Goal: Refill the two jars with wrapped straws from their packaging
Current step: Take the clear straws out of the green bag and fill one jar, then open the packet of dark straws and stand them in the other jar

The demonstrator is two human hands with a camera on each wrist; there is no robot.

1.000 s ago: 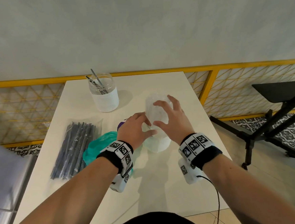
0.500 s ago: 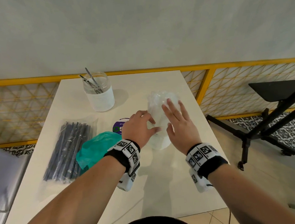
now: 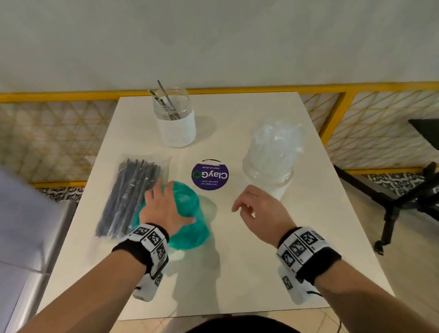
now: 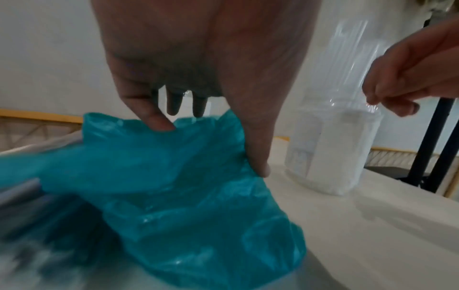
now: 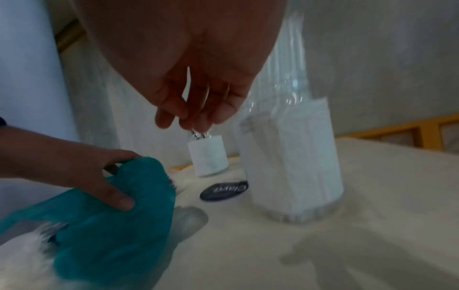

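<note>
A clear jar (image 3: 267, 173) packed with clear-wrapped straws stands at the right of the white table (image 3: 247, 269). At the back stands a second jar (image 3: 175, 125) with only a few dark straws. A clear pack of dark straws (image 3: 129, 197) lies at the left, partly under a teal plastic bag (image 3: 191, 226). My left hand (image 3: 168, 209) lies on the teal bag (image 4: 188, 206), and its thumb and fingers grip a fold. My right hand (image 3: 245, 206) hovers just in front of the full jar (image 5: 290, 172), loosely curled and holding nothing.
A round purple ClayGo disc (image 3: 210, 176) lies flat between the two jars. A yellow lattice railing (image 3: 338, 88) runs behind and beside the table. A black stand (image 3: 425, 189) is on the floor to the right.
Both hands have let go of the full right jar. My left hand moved left onto the teal bag, and my right hand drew back toward me.
</note>
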